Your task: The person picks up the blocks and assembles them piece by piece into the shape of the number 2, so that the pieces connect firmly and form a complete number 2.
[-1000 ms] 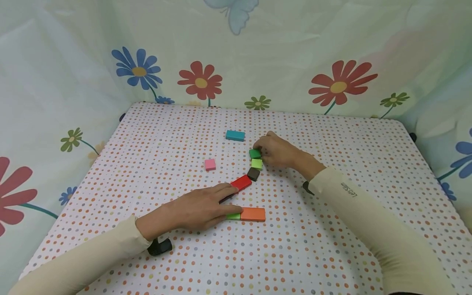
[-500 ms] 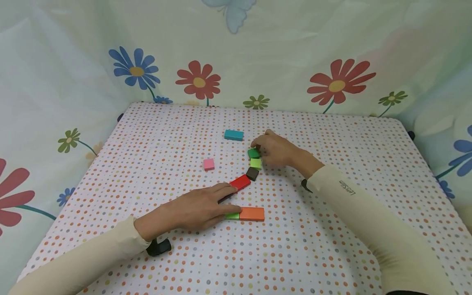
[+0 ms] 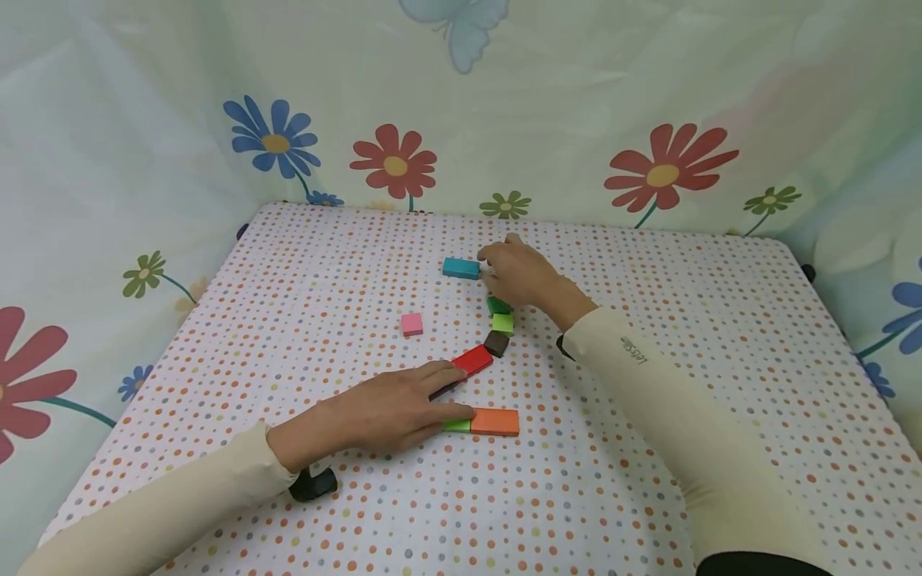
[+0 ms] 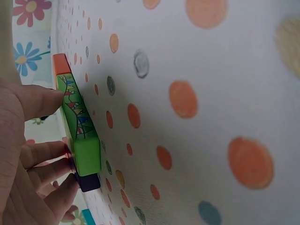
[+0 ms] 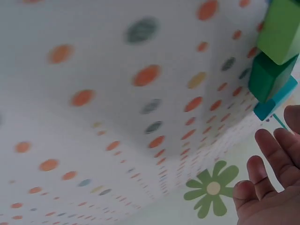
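My left hand lies over the blocks with fingers extended. Its fingertips touch the near end of a red block and its thumb rests by a long light-green block printed with bunting, joined end to end with an orange block. A dark purple block shows under its fingers. My right hand hovers with loose fingers at the right end of a teal block. Below it run a dark-green block, a small light-green block and a dark brown block in a curve towards the red one.
A pink block lies alone left of the curve. The dotted table cover extends to a flowered curtain at the back and sides.
My right hand has left the dark-green block and moved up and left to the teal block. The left hand and the blocks keep their places.
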The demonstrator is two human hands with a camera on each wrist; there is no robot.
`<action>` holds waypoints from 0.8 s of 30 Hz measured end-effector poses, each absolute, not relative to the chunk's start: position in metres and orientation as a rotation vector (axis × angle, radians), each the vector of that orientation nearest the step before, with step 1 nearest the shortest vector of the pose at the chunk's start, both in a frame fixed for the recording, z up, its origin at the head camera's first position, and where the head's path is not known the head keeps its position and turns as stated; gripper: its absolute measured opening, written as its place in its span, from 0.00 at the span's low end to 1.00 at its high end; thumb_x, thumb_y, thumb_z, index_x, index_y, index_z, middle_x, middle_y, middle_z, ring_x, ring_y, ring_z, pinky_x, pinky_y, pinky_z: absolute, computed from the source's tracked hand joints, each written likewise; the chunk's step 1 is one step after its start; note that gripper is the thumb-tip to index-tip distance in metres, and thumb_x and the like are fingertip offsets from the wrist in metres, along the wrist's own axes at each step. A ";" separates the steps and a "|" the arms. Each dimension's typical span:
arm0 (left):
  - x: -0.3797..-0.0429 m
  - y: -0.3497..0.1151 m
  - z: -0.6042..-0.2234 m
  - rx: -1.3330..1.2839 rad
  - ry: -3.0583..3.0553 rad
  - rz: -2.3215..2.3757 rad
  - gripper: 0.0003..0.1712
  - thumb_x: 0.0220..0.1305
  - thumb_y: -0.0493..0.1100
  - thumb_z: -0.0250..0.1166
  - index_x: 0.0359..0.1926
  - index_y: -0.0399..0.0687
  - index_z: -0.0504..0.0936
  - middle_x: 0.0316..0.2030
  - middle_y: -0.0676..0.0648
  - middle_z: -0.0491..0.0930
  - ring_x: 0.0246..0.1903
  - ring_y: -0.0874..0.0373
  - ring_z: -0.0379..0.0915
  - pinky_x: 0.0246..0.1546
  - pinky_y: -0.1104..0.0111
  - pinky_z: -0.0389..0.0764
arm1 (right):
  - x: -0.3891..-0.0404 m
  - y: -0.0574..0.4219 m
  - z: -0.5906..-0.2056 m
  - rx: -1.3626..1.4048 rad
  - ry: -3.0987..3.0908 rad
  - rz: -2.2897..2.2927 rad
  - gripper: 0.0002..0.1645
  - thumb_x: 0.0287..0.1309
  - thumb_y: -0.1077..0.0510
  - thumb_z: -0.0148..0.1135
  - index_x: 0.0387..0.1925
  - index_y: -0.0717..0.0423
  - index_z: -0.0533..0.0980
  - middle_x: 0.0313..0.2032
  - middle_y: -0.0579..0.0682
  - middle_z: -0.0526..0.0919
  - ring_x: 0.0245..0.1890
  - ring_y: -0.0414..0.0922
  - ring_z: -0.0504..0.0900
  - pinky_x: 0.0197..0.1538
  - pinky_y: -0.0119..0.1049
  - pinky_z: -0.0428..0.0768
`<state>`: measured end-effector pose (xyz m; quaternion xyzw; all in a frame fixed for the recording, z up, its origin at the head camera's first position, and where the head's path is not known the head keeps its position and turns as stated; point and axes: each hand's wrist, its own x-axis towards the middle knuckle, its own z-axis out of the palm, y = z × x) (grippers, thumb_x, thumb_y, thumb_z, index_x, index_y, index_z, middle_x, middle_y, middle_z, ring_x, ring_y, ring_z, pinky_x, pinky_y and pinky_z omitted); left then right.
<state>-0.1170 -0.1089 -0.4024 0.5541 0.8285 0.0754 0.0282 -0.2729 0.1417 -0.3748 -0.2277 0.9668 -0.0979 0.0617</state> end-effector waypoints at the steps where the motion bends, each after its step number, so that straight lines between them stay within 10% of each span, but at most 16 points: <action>1: -0.117 -0.109 -0.403 1.707 2.558 0.233 0.22 0.76 0.49 0.56 0.67 0.70 0.74 0.71 0.47 0.65 0.71 0.53 0.60 0.64 0.60 0.74 | -0.275 0.139 -0.375 -0.672 2.923 -0.299 0.26 0.69 0.58 0.56 0.67 0.58 0.73 0.62 0.54 0.78 0.56 0.53 0.70 0.56 0.49 0.77; 24: -0.116 -0.109 -0.402 1.695 2.574 0.196 0.22 0.77 0.48 0.54 0.68 0.70 0.74 0.71 0.47 0.65 0.71 0.53 0.59 0.64 0.61 0.74 | -0.292 0.112 -0.384 -0.484 2.872 -0.274 0.26 0.68 0.59 0.59 0.65 0.61 0.73 0.58 0.55 0.77 0.55 0.51 0.68 0.58 0.47 0.77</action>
